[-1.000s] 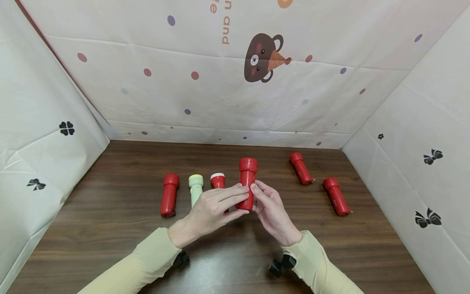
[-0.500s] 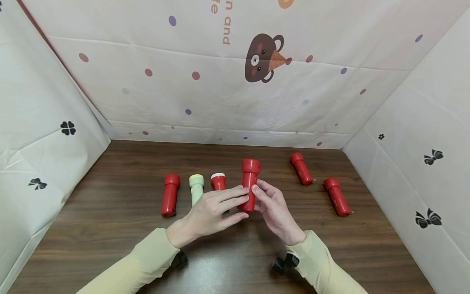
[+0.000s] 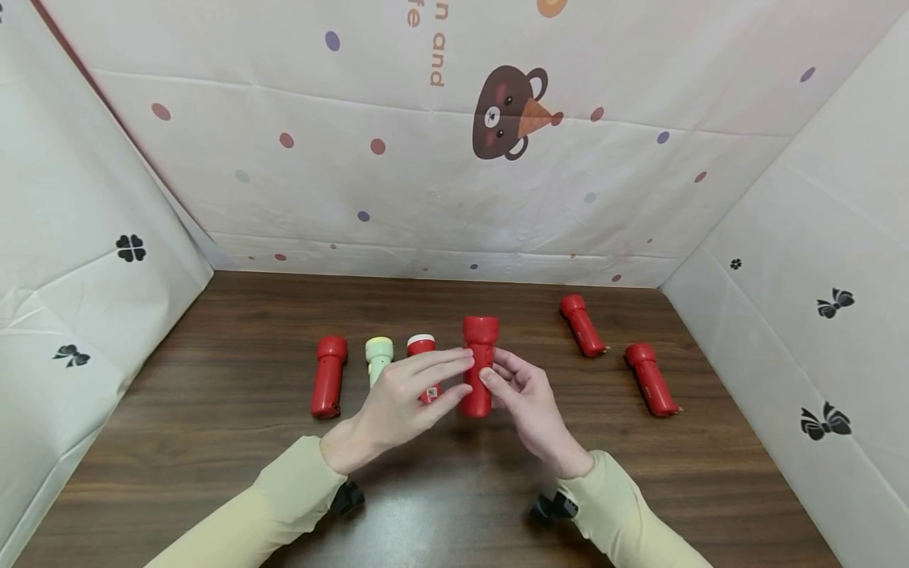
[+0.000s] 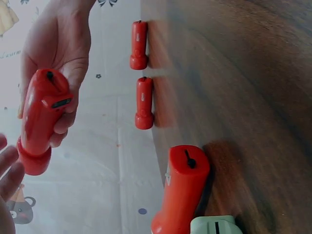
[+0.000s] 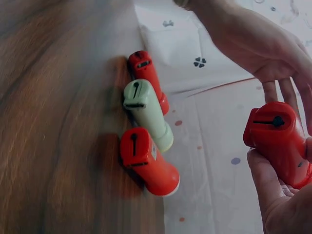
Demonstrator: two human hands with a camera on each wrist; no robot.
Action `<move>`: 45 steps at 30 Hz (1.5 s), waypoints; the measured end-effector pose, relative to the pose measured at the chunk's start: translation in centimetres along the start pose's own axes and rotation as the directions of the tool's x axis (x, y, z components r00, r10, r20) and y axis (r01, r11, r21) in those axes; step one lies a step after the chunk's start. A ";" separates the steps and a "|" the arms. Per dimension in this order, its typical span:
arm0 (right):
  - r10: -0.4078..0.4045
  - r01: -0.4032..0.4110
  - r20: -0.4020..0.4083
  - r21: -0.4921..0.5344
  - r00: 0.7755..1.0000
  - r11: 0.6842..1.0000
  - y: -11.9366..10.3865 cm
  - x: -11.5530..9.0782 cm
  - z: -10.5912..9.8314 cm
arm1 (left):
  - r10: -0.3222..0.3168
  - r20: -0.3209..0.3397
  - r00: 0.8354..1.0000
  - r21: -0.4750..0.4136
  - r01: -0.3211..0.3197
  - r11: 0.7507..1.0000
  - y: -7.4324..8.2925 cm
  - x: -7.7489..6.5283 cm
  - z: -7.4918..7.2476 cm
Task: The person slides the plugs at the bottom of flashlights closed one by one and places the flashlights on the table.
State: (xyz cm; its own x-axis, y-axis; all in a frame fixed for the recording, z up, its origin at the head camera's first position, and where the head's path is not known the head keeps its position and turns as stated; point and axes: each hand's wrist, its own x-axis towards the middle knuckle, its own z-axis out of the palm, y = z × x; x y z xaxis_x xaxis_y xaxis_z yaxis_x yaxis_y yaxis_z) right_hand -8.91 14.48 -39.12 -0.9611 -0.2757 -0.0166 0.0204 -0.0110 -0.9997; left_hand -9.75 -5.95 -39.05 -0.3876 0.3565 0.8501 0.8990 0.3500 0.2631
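Observation:
My right hand (image 3: 529, 402) grips a red flashlight (image 3: 479, 331) by its body, thumb across the near side, with the wide head pointing away from me. In the left wrist view the flashlight (image 4: 39, 119) is held up off the table, its slotted tail end towards the camera. My left hand (image 3: 398, 406) is beside it, fingers extended, fingertips right at the flashlight's left side. Under that hand lies a red flashlight with a white rim (image 3: 421, 345), partly hidden. A pale green flashlight (image 3: 379, 351) lies to its left, its lower end covered by the hand.
Another red flashlight (image 3: 329, 377) lies at the left end of the row on the brown wooden table (image 3: 234, 371). Two more red flashlights (image 3: 583, 325) lie at the right, angled. Printed white sheets (image 3: 426, 197) stand up behind and at both sides.
The held flashlight has tilted and turned in my right hand, its head slightly lower in the head view. My left fingers have drawn back a little left, uncovering more of the white-rimmed flashlight.

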 end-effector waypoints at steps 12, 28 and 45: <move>-0.078 0.076 0.001 -0.251 0.997 0.965 0.4 -0.3 0.2 | -0.176 -0.035 0.984 0.036 0.178 0.983 -0.6 0.9 -0.4; -0.126 0.104 -0.025 -0.421 0.992 0.901 0.8 0.0 0.4 | -0.264 0.157 0.952 0.081 0.254 0.964 -1.7 2.2 -0.5; -0.146 0.094 -0.051 -0.551 0.988 0.829 0.4 0.8 -0.2 | -0.299 0.336 0.893 0.159 0.259 0.953 -2.4 4.1 -1.2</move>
State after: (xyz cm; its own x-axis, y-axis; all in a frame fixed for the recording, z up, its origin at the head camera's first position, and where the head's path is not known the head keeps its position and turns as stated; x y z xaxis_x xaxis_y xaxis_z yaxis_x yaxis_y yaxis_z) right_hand -9.78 14.48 -39.56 -0.9666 -0.2215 0.1286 -0.2250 0.4947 -0.8394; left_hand -13.22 -6.34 -35.69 -0.6837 0.5045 0.5272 0.7234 0.5638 0.3986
